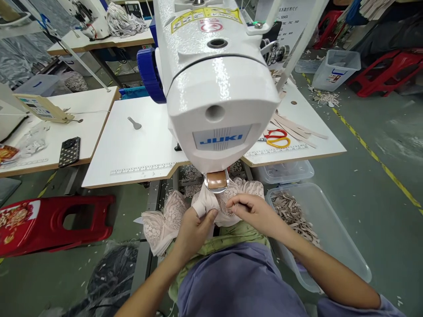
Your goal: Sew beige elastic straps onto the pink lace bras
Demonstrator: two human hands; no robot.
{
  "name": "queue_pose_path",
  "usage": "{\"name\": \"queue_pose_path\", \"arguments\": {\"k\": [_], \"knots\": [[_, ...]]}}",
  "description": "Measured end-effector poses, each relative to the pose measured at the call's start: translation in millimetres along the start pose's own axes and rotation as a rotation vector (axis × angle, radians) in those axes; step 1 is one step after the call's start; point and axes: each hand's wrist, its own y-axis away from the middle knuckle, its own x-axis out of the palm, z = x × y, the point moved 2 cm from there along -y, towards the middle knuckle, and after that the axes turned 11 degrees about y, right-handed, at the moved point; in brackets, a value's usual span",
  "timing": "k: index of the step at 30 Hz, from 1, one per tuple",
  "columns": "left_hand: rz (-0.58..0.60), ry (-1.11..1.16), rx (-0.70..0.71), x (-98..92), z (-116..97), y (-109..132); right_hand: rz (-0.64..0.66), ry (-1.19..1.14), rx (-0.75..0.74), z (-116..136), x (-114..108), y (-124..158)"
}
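Standing at a white worktable (142, 141) is a white sewing machine (218, 105), its nameplate (221, 138) reading "JUKI" in blue; a yellow label (198, 16) curves across the top, its print too small to read. At right on the floor, a clear plastic tub (343, 237) holds a heap of tan scraps (294, 215). At left is a red stool (23, 224), a food picture printed on one end. A pale pink lace garment (173, 207) bunches beneath the machine's head, below the table's front edge, partly over green cloth (231, 235) in the worker's lap. Behind the machine, a partly hidden paper sheet (292, 20) shows Chinese characters and codes including "75C" and "70D." The worker's left hand (198, 229) pinches the garment's pale fabric between thumb and fingers. The right hand (257, 211) is poised over the lace, fingers curled and thumb close; whether it grips anything cannot be told. A patterned phone (69, 152) lies on the neighbouring table (90, 127), red-and-yellow-handled scissors (273, 136) beside pale strips (297, 127) on the right, and a small metal piece (134, 123) on the left side of the worktable.
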Motion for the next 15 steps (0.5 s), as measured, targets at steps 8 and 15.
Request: {"name": "queue_pose_path", "arguments": {"k": [8, 15], "knots": [[0.184, -0.061, 0.029, 5.2, -6.0, 2.6, 0.034, 0.138, -0.074, 18.0, -9.5, 7.3], [0.110, -0.058, -0.012, 9.0, -7.7, 1.8, 0.083, 0.100, -0.059, 21.2, -12.2, 4.8]]}}
